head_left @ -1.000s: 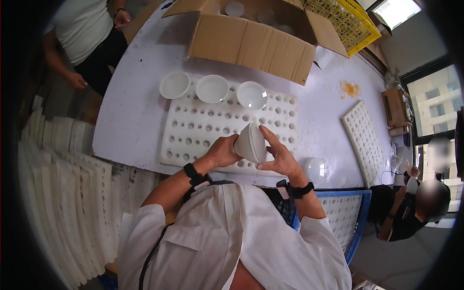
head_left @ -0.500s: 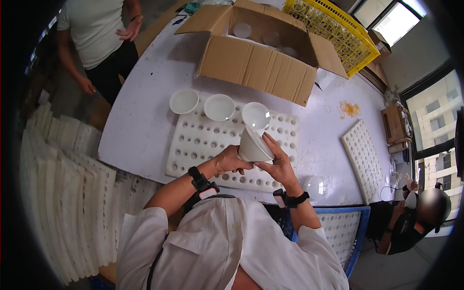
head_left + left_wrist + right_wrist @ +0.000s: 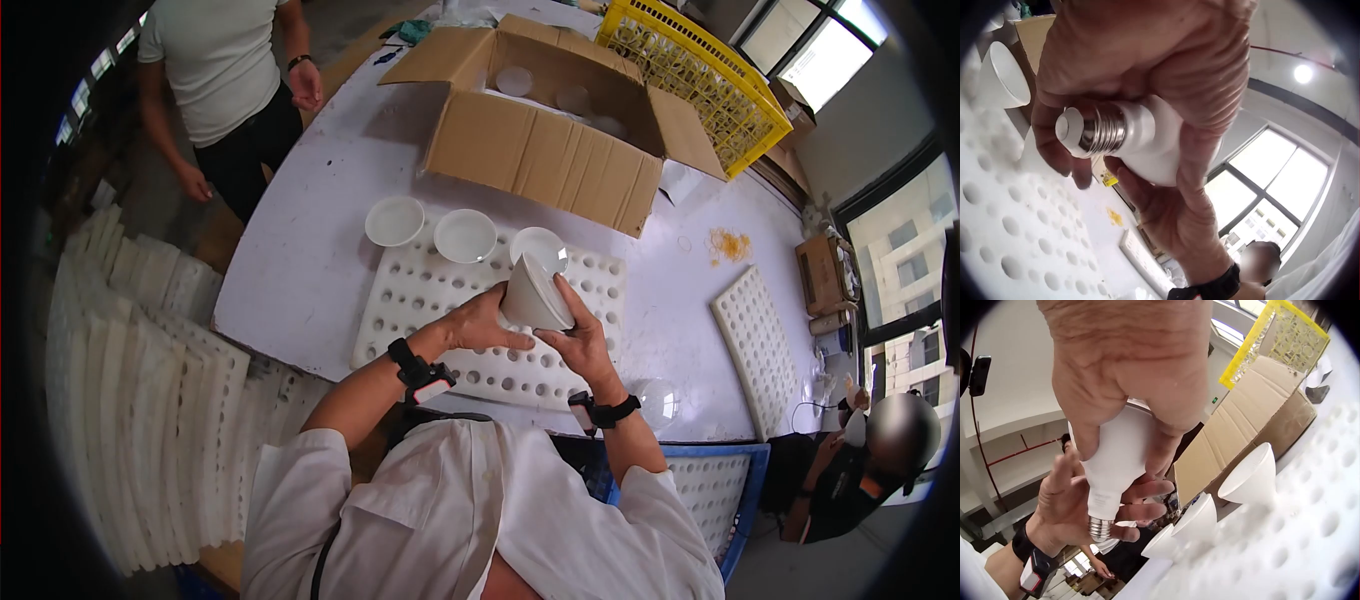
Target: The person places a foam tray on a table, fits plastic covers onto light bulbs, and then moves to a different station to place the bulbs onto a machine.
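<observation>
A white light bulb with a metal screw base is held over the perforated white foam tray, tilted in the head view. My right hand grips its wide part, thumb and fingers on opposite sides. Around the neck and base sits my left hand; in the right wrist view its fingers spread loosely behind the base. Along the tray's far side stand three white, wide-mouthed cone shapes, left, middle and right, narrow ends down.
Behind the tray stands an open cardboard box, beside a yellow crate. Rubber bands, another foam tray and a clear dome lie rightward. Foam trays are stacked at left. Two other people are nearby.
The bulb has been turned and tilted between my hands, its wide end now facing right. My left thumb has stretched away from it. The head view has shifted, so the table appears lower.
</observation>
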